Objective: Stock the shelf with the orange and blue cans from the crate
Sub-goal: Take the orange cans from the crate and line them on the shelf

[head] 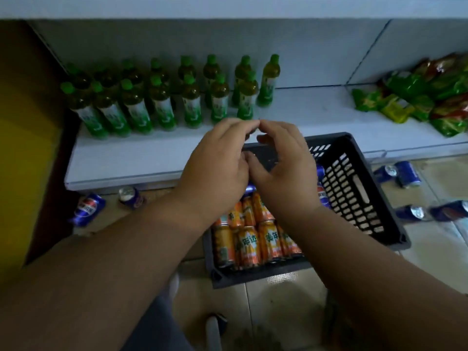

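A black plastic crate (354,188) sits on the floor against the white shelf (157,153). Several orange cans (247,243) lie packed in its near half, and blue cans (323,196) show at its right side, partly hidden by my arms. My left hand (215,160) and my right hand (283,163) hover side by side above the crate's far end, fingertips touching each other, fingers curled. Neither hand visibly holds anything.
Green-capped tea bottles (162,102) stand in rows on the shelf's left part. Green, yellow and red snack bags (425,97) are piled on its right. Loose blue cans lie on the tiled floor at left (87,209) and right (407,173). A yellow-brown panel (22,122) stands at far left.
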### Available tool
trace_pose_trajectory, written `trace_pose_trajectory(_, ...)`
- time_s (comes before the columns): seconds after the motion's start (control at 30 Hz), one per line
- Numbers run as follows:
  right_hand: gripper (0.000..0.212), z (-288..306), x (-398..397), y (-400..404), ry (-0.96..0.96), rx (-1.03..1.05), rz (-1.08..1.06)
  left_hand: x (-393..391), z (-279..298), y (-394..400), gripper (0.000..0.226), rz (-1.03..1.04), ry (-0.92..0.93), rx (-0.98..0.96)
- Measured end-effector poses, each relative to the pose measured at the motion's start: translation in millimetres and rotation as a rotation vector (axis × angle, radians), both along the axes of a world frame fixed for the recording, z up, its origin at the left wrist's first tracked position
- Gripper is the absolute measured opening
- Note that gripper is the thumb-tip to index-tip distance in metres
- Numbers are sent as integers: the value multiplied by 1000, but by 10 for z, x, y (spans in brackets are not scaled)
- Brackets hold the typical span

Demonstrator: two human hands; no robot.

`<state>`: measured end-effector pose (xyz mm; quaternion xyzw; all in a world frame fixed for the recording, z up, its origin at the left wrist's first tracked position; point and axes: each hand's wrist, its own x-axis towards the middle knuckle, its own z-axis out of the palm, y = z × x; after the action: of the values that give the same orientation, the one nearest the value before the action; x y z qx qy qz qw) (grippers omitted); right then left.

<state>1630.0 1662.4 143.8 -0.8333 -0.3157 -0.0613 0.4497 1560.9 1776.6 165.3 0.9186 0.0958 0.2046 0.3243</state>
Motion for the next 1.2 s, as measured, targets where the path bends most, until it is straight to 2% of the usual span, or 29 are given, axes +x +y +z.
trace_pose_trajectory(0.13,65,-598,91,-182,234,-54,-58,112,-376,-78,45,-63,229,27)
trace_pose_trajectory(0.27,67,-1298,360,-283,379,-357,-100,284,-681,-50,44,-110,416,34)
trace_pose_trajectory(0.43,74,-1960,685,-279,511,-787,-106,439,-787,-52,47,-160,500,-26)
trace_pose_trajectory(0.53,83,-2214,868,-126,536,-1059,-37,475,-843,-5,48,-180,512,-42)
trace_pose_trajectory(0.67,76,-2429,1027,40,539,-1265,55,511,-895,87,48,-172,523,-78)
trace_pose_trajectory(0.87,73,-2611,1070,163,519,-1299,26,614,-921,183,50,-211,512,-133)
trace_pose_trajectory(1.0,51,-2677,1037,144,471,-1178,-86,724,-960,298,52,-239,524,-135)
trace_pose_trajectory(1.1,48,-2665,1002,108,480,-1103,-81,850,-995,374,52,-249,554,-111)
trace_pose_trajectory(1.2,46,-2542,1013,24,571,-918,-136,977,-1041,431,53,-277,585,-103)
